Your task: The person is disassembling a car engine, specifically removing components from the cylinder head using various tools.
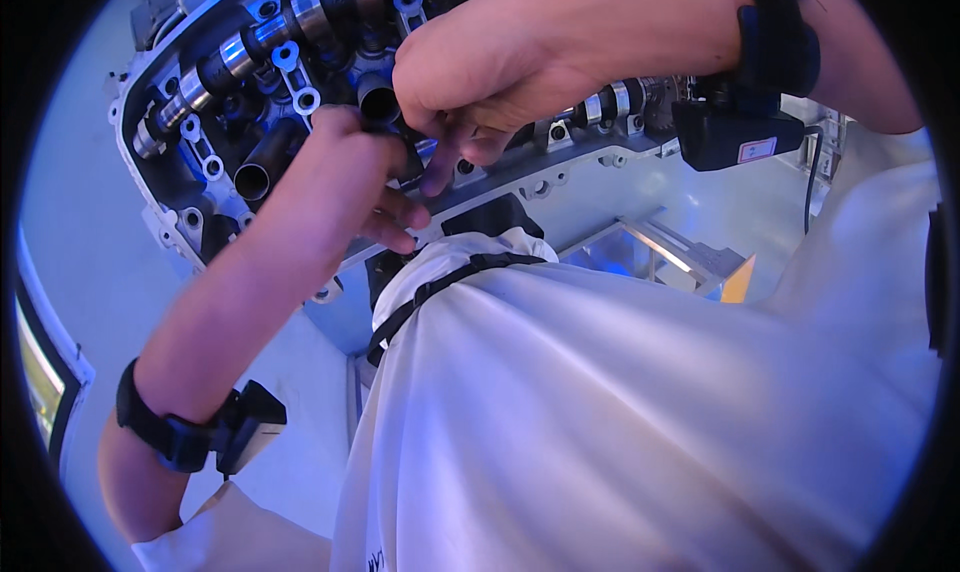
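An engine cylinder head with a pale metal rim spans the upper part of the view. A camshaft with shiny journals lies along its far side; a nearer shaft shows partly beyond my right hand. My left hand reaches over the near edge with curled fingers, beside a dark round tube. Bent fingers of my right hand point down close to the left fingertips. Whatever small part lies between the hands is hidden by the fingers. Bearing caps sit across the far camshaft.
Another dark tube opens beside my left forearm. Black wrist straps carry boxy devices, with a cable hanging from the right one. A metal frame stands below the engine at right. White clothing fills the lower middle.
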The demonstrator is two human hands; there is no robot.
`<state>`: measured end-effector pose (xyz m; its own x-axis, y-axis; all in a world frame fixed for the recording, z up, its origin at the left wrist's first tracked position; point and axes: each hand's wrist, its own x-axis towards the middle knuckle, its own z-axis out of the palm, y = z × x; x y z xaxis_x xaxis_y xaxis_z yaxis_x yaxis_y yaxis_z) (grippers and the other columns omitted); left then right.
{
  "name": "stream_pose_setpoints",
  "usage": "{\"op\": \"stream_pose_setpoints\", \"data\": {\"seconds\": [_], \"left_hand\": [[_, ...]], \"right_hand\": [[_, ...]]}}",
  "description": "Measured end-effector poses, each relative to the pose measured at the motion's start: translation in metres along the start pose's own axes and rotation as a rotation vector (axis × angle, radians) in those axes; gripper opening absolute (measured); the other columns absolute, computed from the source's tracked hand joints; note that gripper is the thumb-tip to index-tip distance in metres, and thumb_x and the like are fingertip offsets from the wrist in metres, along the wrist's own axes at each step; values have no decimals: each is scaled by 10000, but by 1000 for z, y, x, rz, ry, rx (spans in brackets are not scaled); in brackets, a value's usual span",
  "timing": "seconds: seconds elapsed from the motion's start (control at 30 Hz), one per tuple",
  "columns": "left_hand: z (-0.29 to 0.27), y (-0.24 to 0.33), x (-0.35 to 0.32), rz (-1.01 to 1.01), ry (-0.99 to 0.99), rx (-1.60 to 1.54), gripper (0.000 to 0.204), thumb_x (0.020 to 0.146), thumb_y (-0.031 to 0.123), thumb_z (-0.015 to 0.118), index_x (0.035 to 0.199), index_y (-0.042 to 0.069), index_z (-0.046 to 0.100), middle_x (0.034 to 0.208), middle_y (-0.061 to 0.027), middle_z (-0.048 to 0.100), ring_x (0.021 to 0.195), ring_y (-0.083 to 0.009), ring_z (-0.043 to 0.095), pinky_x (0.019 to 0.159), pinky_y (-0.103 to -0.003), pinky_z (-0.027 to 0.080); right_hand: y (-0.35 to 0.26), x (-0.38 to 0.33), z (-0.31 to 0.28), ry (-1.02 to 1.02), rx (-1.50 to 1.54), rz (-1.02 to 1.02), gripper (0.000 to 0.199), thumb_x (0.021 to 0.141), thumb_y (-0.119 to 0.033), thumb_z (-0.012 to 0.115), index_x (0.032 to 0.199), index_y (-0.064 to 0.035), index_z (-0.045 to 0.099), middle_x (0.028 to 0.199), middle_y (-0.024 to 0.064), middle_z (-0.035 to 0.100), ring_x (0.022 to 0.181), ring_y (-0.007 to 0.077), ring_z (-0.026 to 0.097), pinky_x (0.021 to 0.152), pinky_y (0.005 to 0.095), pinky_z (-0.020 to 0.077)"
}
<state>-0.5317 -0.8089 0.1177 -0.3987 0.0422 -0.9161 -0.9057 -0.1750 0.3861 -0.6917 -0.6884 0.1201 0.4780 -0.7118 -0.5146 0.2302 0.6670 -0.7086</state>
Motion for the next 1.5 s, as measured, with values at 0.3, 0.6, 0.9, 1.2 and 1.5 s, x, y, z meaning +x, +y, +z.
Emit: {"op": "stream_pose_setpoints", "data": {"seconds": [0.3,0.6,0.9,1.2,1.5], "left_hand": [[-4,-5,9,200,6,267,515,875,-1,472,1352,57,287,971,-123,600,522,-167,605,418,-284,467],[-9,-1,6,146,-76,372,527,849,-4,480,1359,42,357,937,-97,591,538,-135,574,463,-268,467],[-9,-7,5,191,-97,451,522,844,-2,481,1354,38,381,937,-91,594,564,-127,577,489,-265,479],[-12,-7,1,191,-117,392,462,839,6,496,1299,22,455,955,-54,602,602,-109,566,518,-269,474],[-10,-18,7,311,-68,257,423,810,-14,528,1231,11,505,945,-49,610,593,-103,531,530,-256,461]], "right_hand": [[-8,-25,-1,-65,-262,-149,110,929,-29,499,848,44,481,777,17,459,732,117,458,704,244,403],[-21,-16,4,-48,-1193,-260,111,951,-49,483,898,46,461,830,33,438,764,132,459,722,254,409],[-19,-10,5,-9,-1026,-198,99,931,-42,495,908,54,499,853,57,487,773,145,500,734,264,432],[-21,-5,8,16,-877,-151,102,911,-36,506,918,62,536,876,81,536,783,158,541,746,274,456],[-19,-5,13,83,-623,-76,120,892,-30,518,929,69,573,899,105,585,793,171,582,758,283,479]]}}
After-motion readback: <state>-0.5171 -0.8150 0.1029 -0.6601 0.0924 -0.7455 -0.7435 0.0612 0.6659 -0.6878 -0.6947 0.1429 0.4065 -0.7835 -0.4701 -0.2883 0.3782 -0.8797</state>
